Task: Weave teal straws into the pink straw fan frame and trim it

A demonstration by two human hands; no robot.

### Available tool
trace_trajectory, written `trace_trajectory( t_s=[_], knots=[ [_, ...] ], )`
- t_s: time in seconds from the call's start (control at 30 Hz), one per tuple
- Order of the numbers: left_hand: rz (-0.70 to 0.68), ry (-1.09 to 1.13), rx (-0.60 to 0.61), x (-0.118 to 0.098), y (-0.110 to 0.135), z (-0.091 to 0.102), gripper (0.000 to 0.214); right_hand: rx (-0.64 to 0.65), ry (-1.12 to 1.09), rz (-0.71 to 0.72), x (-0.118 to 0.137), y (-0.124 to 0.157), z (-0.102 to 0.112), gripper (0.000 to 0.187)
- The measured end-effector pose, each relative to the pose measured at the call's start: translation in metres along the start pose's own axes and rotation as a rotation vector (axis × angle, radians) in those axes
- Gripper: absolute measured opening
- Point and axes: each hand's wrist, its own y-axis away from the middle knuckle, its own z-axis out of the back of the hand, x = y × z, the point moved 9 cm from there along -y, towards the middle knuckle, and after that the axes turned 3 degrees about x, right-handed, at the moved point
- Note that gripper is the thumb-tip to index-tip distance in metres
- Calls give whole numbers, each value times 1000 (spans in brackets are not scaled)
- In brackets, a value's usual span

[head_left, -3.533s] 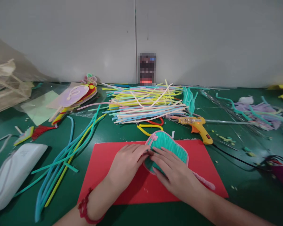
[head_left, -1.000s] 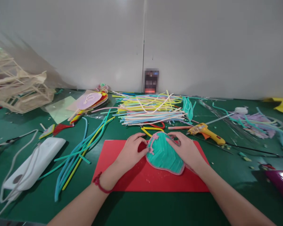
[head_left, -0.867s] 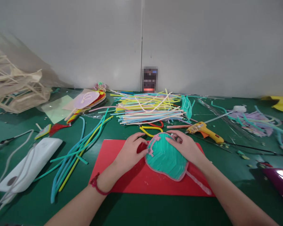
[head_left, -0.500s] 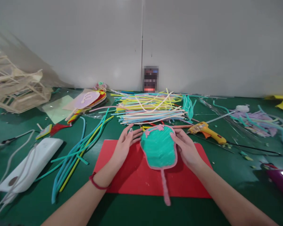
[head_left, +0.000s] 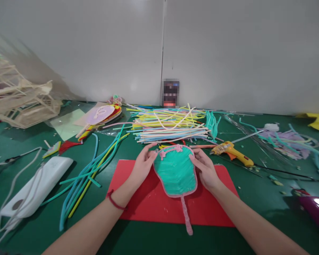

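Note:
A teal fan-shaped craft piece (head_left: 175,171) with a pink fuzzy border and a pink handle pointing toward me is held just above a red sheet (head_left: 146,202). My left hand (head_left: 143,164) grips its left edge, with the fingers curled on the upper left rim. My right hand (head_left: 206,170) holds the right edge, thumb on top. A small pink bow sits at the piece's top.
A pile of coloured pipe cleaners (head_left: 170,124) lies behind the sheet. A yellow glue gun (head_left: 232,152) rests to the right with its cord. Long blue and yellow stems (head_left: 87,173) and a white case (head_left: 34,189) lie left. Finished fans (head_left: 99,115) are at the back left.
The piece lay flat under both hands at first. Both hands have since turned it, swinging its handle from the right round toward me, and lifted it by its sides.

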Motion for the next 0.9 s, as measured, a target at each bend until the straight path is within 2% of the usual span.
trace_trajectory(
  t_s=[0.1,0.23,0.33,0.5,0.63,0.77,0.9],
  knots=[
    [26,52,24,-1,-2,-7,49,-21,-12,17,0,-1,1,23],
    [57,225,-24,0,-4,-16,45,-41,-82,37,1,-5,2,21],
    [75,261,-29,3,-6,-23,42,-54,-101,46,1,-8,2,21],
    [106,136,-32,7,-7,-18,43,-41,-65,13,-2,-10,-1,24],
    [102,-25,21,6,-4,-18,46,-63,-1,-37,-3,-9,-1,32],
    [17,-208,105,-4,1,-27,39,-24,57,-4,5,-8,-5,33],
    [-52,-298,161,-10,3,-35,34,39,133,5,11,-6,-11,31]
  ],
)
